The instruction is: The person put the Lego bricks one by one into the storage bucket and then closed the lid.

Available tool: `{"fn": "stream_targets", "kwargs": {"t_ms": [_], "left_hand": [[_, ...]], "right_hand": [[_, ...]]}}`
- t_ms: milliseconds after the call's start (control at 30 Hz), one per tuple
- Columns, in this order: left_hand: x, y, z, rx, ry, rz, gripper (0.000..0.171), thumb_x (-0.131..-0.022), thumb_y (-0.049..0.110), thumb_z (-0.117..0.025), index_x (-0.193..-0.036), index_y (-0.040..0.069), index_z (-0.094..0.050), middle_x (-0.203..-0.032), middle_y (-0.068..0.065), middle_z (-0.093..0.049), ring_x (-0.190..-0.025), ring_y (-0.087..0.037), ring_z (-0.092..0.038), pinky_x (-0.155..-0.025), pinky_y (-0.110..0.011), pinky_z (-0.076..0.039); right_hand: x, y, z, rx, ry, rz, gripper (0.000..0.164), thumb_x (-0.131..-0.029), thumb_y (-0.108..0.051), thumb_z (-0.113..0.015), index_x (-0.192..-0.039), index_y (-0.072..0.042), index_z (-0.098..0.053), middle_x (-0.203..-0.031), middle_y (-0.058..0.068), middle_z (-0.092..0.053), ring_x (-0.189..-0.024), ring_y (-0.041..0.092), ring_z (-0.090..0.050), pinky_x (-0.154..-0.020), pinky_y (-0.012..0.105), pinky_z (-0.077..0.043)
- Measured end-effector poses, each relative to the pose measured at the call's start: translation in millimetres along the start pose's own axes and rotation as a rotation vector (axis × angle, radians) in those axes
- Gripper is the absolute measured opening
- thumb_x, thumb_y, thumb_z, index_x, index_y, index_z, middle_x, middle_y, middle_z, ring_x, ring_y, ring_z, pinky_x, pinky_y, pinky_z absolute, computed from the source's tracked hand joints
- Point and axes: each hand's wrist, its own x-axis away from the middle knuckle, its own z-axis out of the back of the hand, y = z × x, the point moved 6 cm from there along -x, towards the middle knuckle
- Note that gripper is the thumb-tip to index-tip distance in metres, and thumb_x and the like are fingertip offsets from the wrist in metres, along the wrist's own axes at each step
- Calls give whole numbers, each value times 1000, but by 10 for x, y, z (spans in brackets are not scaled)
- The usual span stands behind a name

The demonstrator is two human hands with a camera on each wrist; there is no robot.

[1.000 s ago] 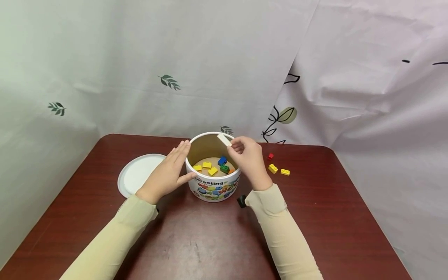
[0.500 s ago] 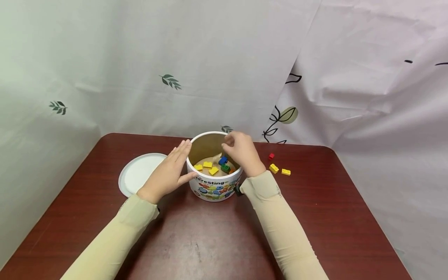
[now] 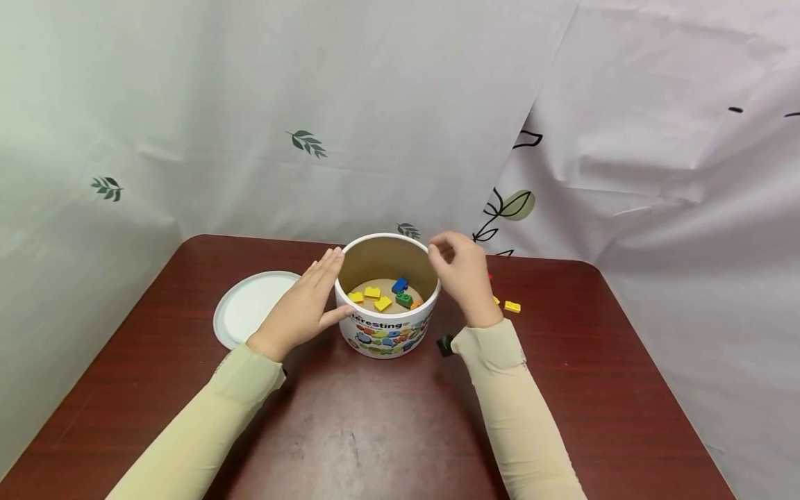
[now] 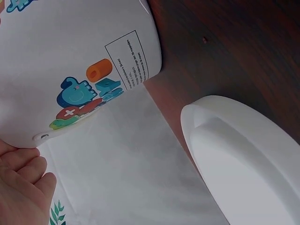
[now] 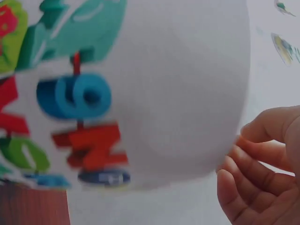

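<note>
A round white bucket (image 3: pixel 382 336) with printed toy pictures stands in the middle of the table. On its floor lie yellow bricks (image 3: pixel 383 303), a blue brick (image 3: pixel 400 285), a green brick (image 3: pixel 404 299) and an orange piece (image 3: pixel 416 305). My left hand (image 3: pixel 298 309) rests against the bucket's left side, fingers straight along the rim and thumb apart. Just outside the right rim is my right hand (image 3: pixel 465 281), its fingers loosely bent. In the right wrist view nothing shows between the fingers of that hand (image 5: pixel 262 178).
A white lid (image 3: pixel 248 312) lies on the table left of the bucket, partly behind the left hand. Right of the right hand sit a yellow brick (image 3: pixel 512 306) and, mostly covered by that hand, another yellow one and a red one. A patterned curtain (image 3: pixel 375 125) hangs behind.
The right hand held a white block over the bucket, lowered it inside and let go. It has since come back out to the right, past the rim. The left hand has stayed put.
</note>
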Motion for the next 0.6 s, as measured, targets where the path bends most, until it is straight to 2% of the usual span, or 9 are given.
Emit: {"fn": "stream_targets", "kwargs": {"t_ms": [100,333,600], "left_hand": [[-2,-8,-2,-3,3,2,92,-85,56,-59,-148,0,-22,-154,-14,-20,-142,-26,-16,-115,-44,-18],[-8,-4,-4,-11,-3,1,91,-86,56,-58,-148,-1,-22,-154,-15,-20,-141,-28,-17,-114,-46,-20],[5,8,5,-10,-11,4,91,-86,56,-57,-148,-1,-22,-154,-15,-19,-142,-26,-15,-115,-45,-18]], "right_hand": [[55,116,93,-42,49,-24,14,-88,-17,-62,-92,-6,-70,-83,5,-67,-72,16,-61,-66,31,-53],[251,533,202,-107,94,-173,13,-88,-17,-63,-94,-9,-71,-82,2,-67,-72,13,-59,-64,28,-50],[461,978,278,-161,129,-347,12,-89,-14,-62,-94,-10,-71,-76,7,-66,-67,25,-62,-50,22,-48]]}}
